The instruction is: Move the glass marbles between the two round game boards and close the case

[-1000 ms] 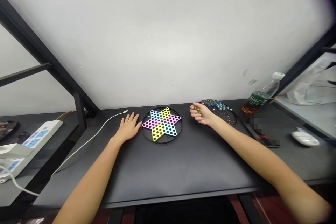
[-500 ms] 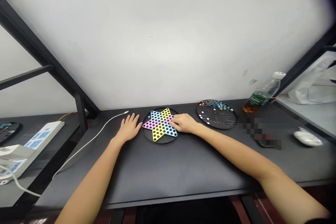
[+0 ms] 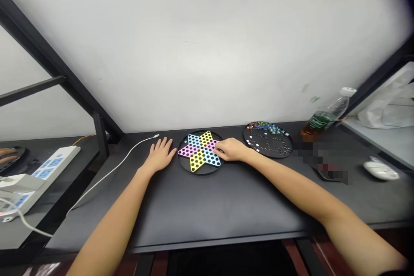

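Note:
A star-shaped Chinese checkers board point(image 3: 198, 155) in pink, yellow and blue sits in a round black tray point(image 3: 202, 174) on the dark tabletop. My left hand point(image 3: 159, 155) lies flat just left of the tray, fingers spread and holding nothing. Over the board's right pink point is my right hand point(image 3: 232, 149), its fingers curled together. A tiny greenish spot shows at its fingertips, too small to name. To its right lies a second black tray point(image 3: 273, 155), with colourful glass marbles point(image 3: 270, 128) along its far edge and several white pieces on its left side.
A drink bottle point(image 3: 325, 116) stands at the back right, with a blurred-out object and a white mouse-like thing point(image 3: 381, 170) nearer me. A white cable point(image 3: 119, 164) runs along the left. Beyond it lies a power strip point(image 3: 53, 168); another person's hand point(image 3: 7, 154) shows at the left edge.
The view has shifted slightly. My right hand stays at the board's right point, its fingers slightly more curled. Another person's hand has come in at the far left. My left hand has stayed put.

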Action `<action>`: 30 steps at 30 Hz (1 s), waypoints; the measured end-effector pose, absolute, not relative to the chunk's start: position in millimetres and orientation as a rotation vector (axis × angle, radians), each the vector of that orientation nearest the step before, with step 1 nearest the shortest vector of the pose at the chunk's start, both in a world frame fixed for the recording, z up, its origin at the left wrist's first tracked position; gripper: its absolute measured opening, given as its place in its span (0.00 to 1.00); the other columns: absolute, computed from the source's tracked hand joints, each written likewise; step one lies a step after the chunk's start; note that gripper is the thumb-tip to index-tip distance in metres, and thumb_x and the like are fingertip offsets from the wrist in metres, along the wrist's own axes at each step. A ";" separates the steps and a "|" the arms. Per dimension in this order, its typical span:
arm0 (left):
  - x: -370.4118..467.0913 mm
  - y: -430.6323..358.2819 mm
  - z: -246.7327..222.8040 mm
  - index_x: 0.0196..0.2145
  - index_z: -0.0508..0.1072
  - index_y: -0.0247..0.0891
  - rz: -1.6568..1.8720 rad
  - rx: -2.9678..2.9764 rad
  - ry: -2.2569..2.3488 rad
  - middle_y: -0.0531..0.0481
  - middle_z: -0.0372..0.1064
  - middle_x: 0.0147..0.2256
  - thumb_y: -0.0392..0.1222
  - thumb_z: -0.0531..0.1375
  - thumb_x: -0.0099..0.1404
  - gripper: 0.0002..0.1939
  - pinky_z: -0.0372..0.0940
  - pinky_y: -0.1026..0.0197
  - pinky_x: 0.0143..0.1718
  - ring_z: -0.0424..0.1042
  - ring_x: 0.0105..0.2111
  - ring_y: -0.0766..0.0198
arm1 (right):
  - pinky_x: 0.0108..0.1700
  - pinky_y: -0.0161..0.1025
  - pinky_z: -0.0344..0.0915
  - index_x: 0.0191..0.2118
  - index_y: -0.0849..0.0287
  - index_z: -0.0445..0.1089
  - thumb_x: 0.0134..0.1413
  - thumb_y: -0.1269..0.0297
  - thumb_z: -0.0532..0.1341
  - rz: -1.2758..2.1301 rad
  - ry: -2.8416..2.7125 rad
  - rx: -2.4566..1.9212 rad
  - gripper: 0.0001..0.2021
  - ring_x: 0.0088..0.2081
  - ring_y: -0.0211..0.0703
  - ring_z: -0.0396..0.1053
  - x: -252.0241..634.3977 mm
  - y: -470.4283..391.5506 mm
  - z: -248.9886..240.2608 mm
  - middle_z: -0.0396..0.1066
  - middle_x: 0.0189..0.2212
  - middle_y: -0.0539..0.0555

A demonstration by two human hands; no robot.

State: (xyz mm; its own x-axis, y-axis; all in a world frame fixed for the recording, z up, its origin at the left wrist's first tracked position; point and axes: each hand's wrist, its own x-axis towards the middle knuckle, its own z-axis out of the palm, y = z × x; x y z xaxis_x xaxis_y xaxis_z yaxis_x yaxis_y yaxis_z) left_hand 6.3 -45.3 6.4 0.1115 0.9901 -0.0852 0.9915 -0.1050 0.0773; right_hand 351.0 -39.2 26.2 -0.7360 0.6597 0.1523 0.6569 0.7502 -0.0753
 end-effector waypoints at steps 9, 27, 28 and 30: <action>5.9 -45.5 5.6 0.70 0.50 0.39 -0.006 2.281 2.022 0.42 0.41 0.71 0.60 0.39 0.72 0.36 0.42 0.38 0.67 0.41 0.70 0.46 | 0.28 0.38 0.45 0.29 0.59 0.70 0.68 0.57 0.52 -0.022 -2.736 -0.939 0.18 0.28 0.39 0.65 342.0 -38.5 22.9 0.73 0.29 0.55; 4.9 -44.5 3.7 0.70 0.50 0.39 -0.010 2.274 2.013 0.41 0.40 0.71 0.59 0.39 0.73 0.35 0.41 0.37 0.67 0.40 0.71 0.45 | 0.32 0.36 0.51 0.28 0.58 0.67 0.67 0.59 0.54 0.050 -2.603 -0.793 0.16 0.35 0.42 0.63 335.3 -37.0 13.0 0.69 0.29 0.55; 4.7 -44.3 3.3 0.70 0.50 0.39 -0.007 2.276 2.010 0.41 0.40 0.71 0.59 0.39 0.73 0.35 0.41 0.37 0.67 0.40 0.71 0.45 | 0.32 0.36 0.52 0.28 0.58 0.67 0.67 0.59 0.53 0.031 -2.588 -0.790 0.16 0.35 0.42 0.63 334.5 -37.4 12.0 0.69 0.28 0.55; 4.6 -44.1 2.9 0.70 0.50 0.39 -0.003 2.276 2.007 0.41 0.40 0.71 0.59 0.39 0.73 0.35 0.41 0.37 0.67 0.40 0.71 0.45 | 0.32 0.37 0.51 0.28 0.58 0.68 0.68 0.58 0.52 -0.001 -2.552 -0.805 0.17 0.34 0.42 0.63 332.9 -38.1 10.1 0.70 0.27 0.55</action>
